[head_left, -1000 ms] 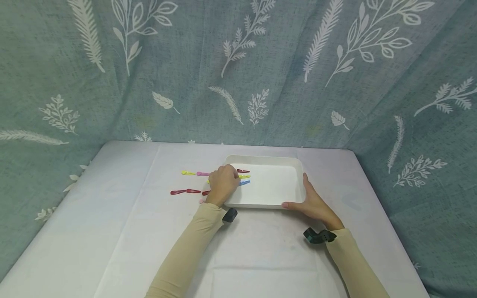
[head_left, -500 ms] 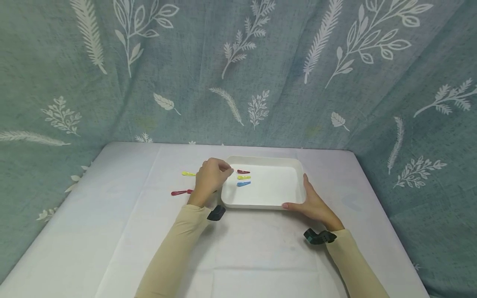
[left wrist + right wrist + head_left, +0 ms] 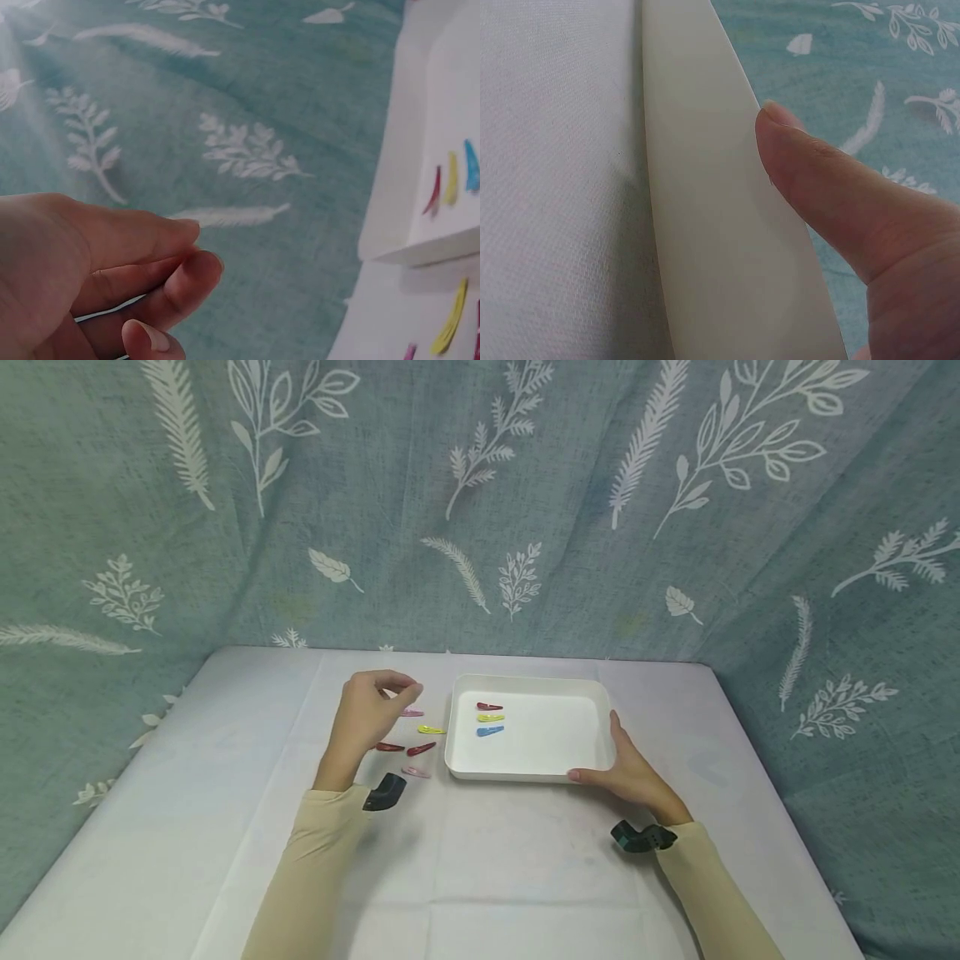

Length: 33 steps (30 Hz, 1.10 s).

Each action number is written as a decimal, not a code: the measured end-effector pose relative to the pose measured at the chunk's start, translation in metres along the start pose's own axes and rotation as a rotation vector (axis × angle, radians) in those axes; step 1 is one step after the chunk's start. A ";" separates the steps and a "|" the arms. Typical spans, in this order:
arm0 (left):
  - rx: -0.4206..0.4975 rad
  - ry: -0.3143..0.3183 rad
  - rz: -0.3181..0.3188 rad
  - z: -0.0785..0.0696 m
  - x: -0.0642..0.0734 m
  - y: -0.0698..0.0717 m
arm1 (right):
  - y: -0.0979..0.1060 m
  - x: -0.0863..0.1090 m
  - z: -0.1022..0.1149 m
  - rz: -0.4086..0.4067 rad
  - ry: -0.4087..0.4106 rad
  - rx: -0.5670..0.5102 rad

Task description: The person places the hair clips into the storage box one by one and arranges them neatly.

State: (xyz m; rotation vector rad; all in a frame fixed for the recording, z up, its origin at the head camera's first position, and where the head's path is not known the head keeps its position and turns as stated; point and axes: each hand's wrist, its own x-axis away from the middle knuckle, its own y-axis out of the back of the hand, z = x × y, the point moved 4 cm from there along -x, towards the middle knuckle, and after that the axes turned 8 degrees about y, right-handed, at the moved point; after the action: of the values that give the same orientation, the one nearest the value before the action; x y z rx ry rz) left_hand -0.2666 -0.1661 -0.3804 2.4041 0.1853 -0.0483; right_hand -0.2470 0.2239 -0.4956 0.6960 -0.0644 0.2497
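The left hand [image 3: 367, 714] is raised over the left part of the white-covered surface [image 3: 525, 868], its fingers loosely bent with the tips close together; it holds nothing that the head or left wrist view shows. The right hand [image 3: 633, 772] is spread wide at the near right corner of the white tray [image 3: 555, 727], thumb against the near wall and fingers along the right wall, in contact but not curled round it. The tray lies flat on the surface, right of the left hand. Inside it, toward the left, three hair clips lie in a column: a red clip [image 3: 490, 706] farthest, a yellow clip [image 3: 491, 717] between, and a blue clip [image 3: 491, 731] nearest. Outside, a second yellow clip [image 3: 431, 729] lies just beside the tray's left wall; whether the two touch cannot be told. A pink clip [image 3: 411, 712], partly covered by the left hand, lies farther back. Two dark red clips [image 3: 422, 748] lie nearer, side by side, with a pale pink clip [image 3: 416, 772] nearest of all. Both sleeves [image 3: 307, 860] are beige, and a black device [image 3: 386, 792] sits at each wrist. Blue-green cloth [image 3: 390, 527] with white leaf prints hangs beyond the surface.
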 end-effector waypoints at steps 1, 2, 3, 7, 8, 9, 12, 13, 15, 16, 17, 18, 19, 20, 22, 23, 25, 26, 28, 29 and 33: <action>0.010 0.002 -0.009 0.002 0.001 0.005 | 0.000 0.000 0.000 0.001 -0.002 0.001; 0.019 0.003 -0.016 0.005 0.003 0.009 | 0.000 0.000 0.000 0.001 -0.001 0.001; 0.027 0.006 -0.024 0.008 0.004 0.013 | 0.000 0.000 0.000 0.002 -0.001 0.002; 0.036 0.018 -0.066 0.019 0.008 0.028 | 0.000 0.000 0.001 0.000 0.001 0.005; 0.034 0.022 -0.071 0.022 0.008 0.031 | 0.000 0.000 0.001 -0.001 0.001 0.005; 0.035 0.027 -0.079 0.025 0.008 0.034 | 0.000 0.000 0.001 -0.001 0.001 0.003; 0.036 0.058 -0.093 0.034 0.007 0.044 | -0.001 0.000 0.001 0.000 -0.001 -0.001; 0.037 0.070 -0.096 0.038 0.007 0.047 | -0.001 0.000 0.001 0.000 -0.001 -0.001; 0.036 0.101 -0.103 0.048 0.006 0.052 | 0.000 0.000 0.001 0.000 0.003 0.000; 0.033 0.122 -0.104 0.053 0.005 0.054 | 0.000 0.000 0.000 0.000 0.004 0.001; 0.029 0.145 -0.104 0.059 0.004 0.055 | 0.000 0.000 0.000 0.001 0.006 0.003; 0.025 0.170 -0.102 0.065 0.002 0.056 | 0.000 0.000 0.000 0.003 0.008 0.004; 0.024 0.197 -0.099 0.071 0.001 0.056 | 0.000 0.000 0.000 0.003 0.009 0.006; 0.022 0.230 -0.093 0.077 -0.001 0.056 | 0.000 0.001 0.000 0.002 0.010 0.008; 0.018 0.291 -0.070 0.088 -0.003 0.055 | 0.000 0.001 0.000 0.003 0.010 0.006; 0.018 0.320 -0.056 0.093 -0.005 0.053 | 0.001 0.001 -0.001 0.004 0.009 0.007; 0.010 0.360 -0.032 0.101 -0.007 0.050 | 0.001 0.001 -0.001 0.004 0.008 0.005; 0.009 0.378 -0.021 0.105 -0.008 0.048 | 0.001 0.001 -0.001 0.006 0.006 0.004; 0.001 0.402 -0.003 0.112 -0.010 0.045 | 0.001 0.001 -0.001 0.008 0.005 0.004; -0.004 0.412 0.004 0.115 -0.010 0.044 | 0.001 0.001 -0.001 0.007 0.005 0.003; -0.033 0.443 0.045 0.126 -0.011 0.040 | -0.001 0.001 -0.001 0.007 0.003 -0.001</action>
State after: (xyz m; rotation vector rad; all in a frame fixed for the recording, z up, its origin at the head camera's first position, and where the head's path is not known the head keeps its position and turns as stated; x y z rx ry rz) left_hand -0.2692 -0.2809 -0.4474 2.3546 0.3315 0.5070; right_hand -0.2458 0.2246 -0.4968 0.6944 -0.0636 0.2572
